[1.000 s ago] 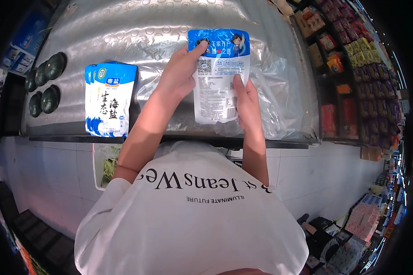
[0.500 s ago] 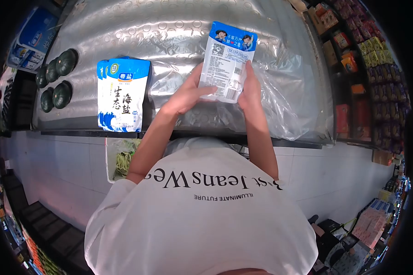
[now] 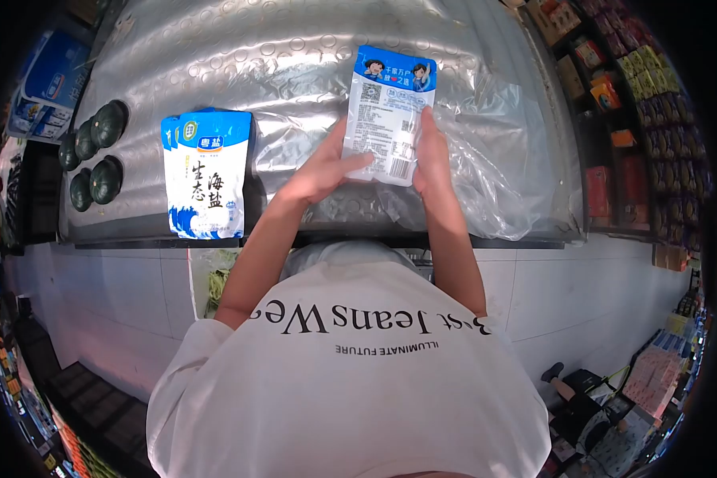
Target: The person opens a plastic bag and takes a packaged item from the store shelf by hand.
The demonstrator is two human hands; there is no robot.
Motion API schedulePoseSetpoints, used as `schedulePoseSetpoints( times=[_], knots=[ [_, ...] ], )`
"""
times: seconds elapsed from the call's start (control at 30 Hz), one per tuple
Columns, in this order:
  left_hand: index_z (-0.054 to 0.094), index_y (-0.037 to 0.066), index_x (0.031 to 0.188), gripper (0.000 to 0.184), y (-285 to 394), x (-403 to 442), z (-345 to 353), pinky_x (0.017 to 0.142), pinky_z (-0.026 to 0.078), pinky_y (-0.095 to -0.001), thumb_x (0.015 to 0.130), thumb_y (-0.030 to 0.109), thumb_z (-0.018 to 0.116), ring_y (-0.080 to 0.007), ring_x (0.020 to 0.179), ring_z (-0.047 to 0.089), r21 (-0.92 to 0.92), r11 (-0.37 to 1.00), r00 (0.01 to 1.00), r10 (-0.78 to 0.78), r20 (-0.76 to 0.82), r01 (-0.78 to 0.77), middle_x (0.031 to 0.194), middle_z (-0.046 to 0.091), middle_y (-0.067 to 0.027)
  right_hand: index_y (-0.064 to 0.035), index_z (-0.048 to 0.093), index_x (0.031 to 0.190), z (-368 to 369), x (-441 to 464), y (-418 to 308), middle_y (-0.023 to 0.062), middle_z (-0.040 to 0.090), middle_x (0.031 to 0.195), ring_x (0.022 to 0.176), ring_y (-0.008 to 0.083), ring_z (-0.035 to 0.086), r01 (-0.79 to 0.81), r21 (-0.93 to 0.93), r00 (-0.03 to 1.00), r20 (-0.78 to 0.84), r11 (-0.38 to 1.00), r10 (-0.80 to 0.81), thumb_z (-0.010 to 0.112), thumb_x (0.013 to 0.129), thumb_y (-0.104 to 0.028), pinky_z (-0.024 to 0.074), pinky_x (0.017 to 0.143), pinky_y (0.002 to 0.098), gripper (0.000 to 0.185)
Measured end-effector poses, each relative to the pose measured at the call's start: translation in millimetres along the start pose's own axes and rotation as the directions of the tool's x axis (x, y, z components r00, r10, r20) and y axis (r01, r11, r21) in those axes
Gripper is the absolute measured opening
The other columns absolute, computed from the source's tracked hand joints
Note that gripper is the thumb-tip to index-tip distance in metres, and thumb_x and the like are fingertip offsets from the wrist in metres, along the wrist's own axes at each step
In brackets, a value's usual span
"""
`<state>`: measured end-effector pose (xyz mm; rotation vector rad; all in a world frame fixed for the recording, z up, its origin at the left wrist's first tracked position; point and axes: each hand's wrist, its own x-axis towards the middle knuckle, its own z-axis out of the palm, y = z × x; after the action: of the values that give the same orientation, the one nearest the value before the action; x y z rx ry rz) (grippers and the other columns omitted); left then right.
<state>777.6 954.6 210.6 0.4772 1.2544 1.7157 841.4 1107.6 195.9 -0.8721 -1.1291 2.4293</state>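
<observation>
Both hands grip a blue-and-white salt packet (image 3: 389,119), its printed back with a barcode and two cartoon figures facing up. My left hand (image 3: 327,169) holds its left edge, thumb across the lower front. At the lower right edge is my right hand (image 3: 433,155), its thumb along the side and its other fingers hidden behind. To the left, a stack of salt packets (image 3: 207,175) lies front side up near the counter's edge. A clear plastic bag (image 3: 494,175) lies crumpled beside and partly under my right hand.
Several dark green squashes (image 3: 106,179) sit at the left of the silvery counter (image 3: 295,80). A white crate (image 3: 203,279) with green vegetables stands below its front edge. Shelves of packaged goods (image 3: 669,151) line the right. Someone's leg (image 3: 563,388) shows at lower right.
The held packet and both hands appear slightly lower and further left. The view has shifted a little, so the stacked packets and squashes also sit lower and left. My grip is unchanged.
</observation>
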Motion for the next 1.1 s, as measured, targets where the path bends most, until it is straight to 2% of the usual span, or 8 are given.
schedulePoseSetpoints(
  times=[0.2, 0.3, 0.4, 0.7, 0.8, 0.9, 1.0, 1.1],
  knots=[
    [0.022, -0.001, 0.132, 0.081, 0, 1, 2, 0.097, 0.034, -0.0361, 0.067, 0.006, 0.069, -0.0207, 0.116, 0.041, 0.25, 0.96, 0.991, 0.126, 0.035, -0.131, 0.124, 0.042, -0.0114, 0.0083, 0.049, 0.112, 1, -1, -4, 0.0159, 0.06, 0.1, 0.084, 0.0225, 0.062, -0.009, -0.1, 1.0, 0.0, 0.995, 0.009, 0.033, 0.095, -0.034, 0.0514, 0.07, 0.0328, 0.048],
    [0.016, 0.0, 0.135, 0.091, -7, 5, -3, 0.095, 0.038, -0.0349, 0.064, 0.002, 0.073, -0.0198, 0.117, 0.041, 0.39, 0.873, 0.956, 0.273, 0.105, -0.293, 0.126, 0.04, -0.0112, 0.0084, 0.05, 0.111, 4, -7, -7, 0.0157, 0.06, 0.1, 0.084, 0.0215, 0.062, 0.007, -0.132, 1.0, -0.006, 0.991, -0.008, 0.034, 0.095, -0.035, 0.0504, 0.071, 0.0319, 0.049],
    [0.018, 0.0, 0.134, 0.088, -8, 3, -1, 0.099, 0.032, -0.0346, 0.064, 0.001, 0.072, -0.0196, 0.118, 0.039, 0.349, 0.898, 0.963, 0.255, 0.085, -0.269, 0.125, 0.04, -0.0106, 0.0083, 0.051, 0.111, 7, -9, -9, 0.0157, 0.06, 0.101, 0.086, 0.0208, 0.061, 0.023, -0.145, 1.0, -0.01, 0.989, -0.025, 0.034, 0.095, -0.035, 0.0492, 0.072, 0.0313, 0.049],
    [0.02, 0.002, 0.131, 0.083, -9, 2, -4, 0.097, 0.034, -0.0338, 0.065, -0.001, 0.07, -0.0185, 0.116, 0.04, 0.389, 0.883, 0.964, 0.257, 0.067, -0.263, 0.123, 0.041, -0.0103, 0.0091, 0.051, 0.111, 9, -12, -11, 0.0158, 0.06, 0.102, 0.088, 0.02, 0.061, 0.064, -0.146, 0.998, 0.023, 0.987, -0.061, 0.035, 0.095, -0.035, 0.0483, 0.074, 0.0309, 0.049],
    [0.021, 0.002, 0.133, 0.072, -3, 2, -2, 0.097, 0.035, -0.0335, 0.074, 0.003, 0.062, -0.0189, 0.116, 0.041, 0.289, 0.95, 0.991, 0.131, -0.026, -0.118, 0.125, 0.042, -0.0108, 0.0096, 0.05, 0.111, 7, -10, -8, 0.0158, 0.06, 0.102, 0.088, 0.0199, 0.061, 0.042, -0.157, 0.999, 0.038, 0.987, -0.036, 0.036, 0.095, -0.035, 0.0483, 0.074, 0.0309, 0.05],
    [0.023, 0.002, 0.134, 0.057, 11, -3, 11, 0.097, 0.034, -0.0328, 0.085, 0.013, 0.051, -0.0189, 0.115, 0.043, -0.027, 1.0, 0.99, -0.008, -0.142, 0.004, 0.127, 0.042, -0.0103, 0.0099, 0.05, 0.111, 5, -7, -5, 0.0156, 0.06, 0.101, 0.087, 0.0197, 0.061, 0.013, -0.176, 0.999, 0.048, 0.984, -0.005, 0.036, 0.095, -0.035, 0.0484, 0.074, 0.0309, 0.05],
    [0.026, 0.003, 0.134, 0.049, 7, 1, 9, 0.097, 0.035, -0.0323, 0.091, 0.022, 0.042, -0.0184, 0.113, 0.045, 0.0, 0.997, 0.979, 0.075, -0.191, -0.076, 0.128, 0.042, -0.0094, 0.0096, 0.05, 0.111, 6, -8, -2, 0.0154, 0.06, 0.101, 0.086, 0.0195, 0.061, 0.045, -0.162, 0.997, 0.073, 0.986, -0.033, 0.037, 0.095, -0.034, 0.0489, 0.072, 0.0306, 0.048],
    [0.03, 0.003, 0.132, 0.046, 9, 2, 10, 0.097, 0.034, -0.0318, 0.092, 0.024, 0.04, -0.0173, 0.115, 0.044, -0.051, 0.998, 0.966, 0.026, -0.257, -0.04, 0.126, 0.045, -0.0094, 0.0084, 0.05, 0.111, 7, -11, -5, 0.0151, 0.06, 0.101, 0.087, 0.0191, 0.061, -0.003, -0.159, 0.994, 0.107, 0.987, 0.021, 0.039, 0.094, -0.033, 0.0489, 0.073, 0.0295, 0.046]
  ],
)
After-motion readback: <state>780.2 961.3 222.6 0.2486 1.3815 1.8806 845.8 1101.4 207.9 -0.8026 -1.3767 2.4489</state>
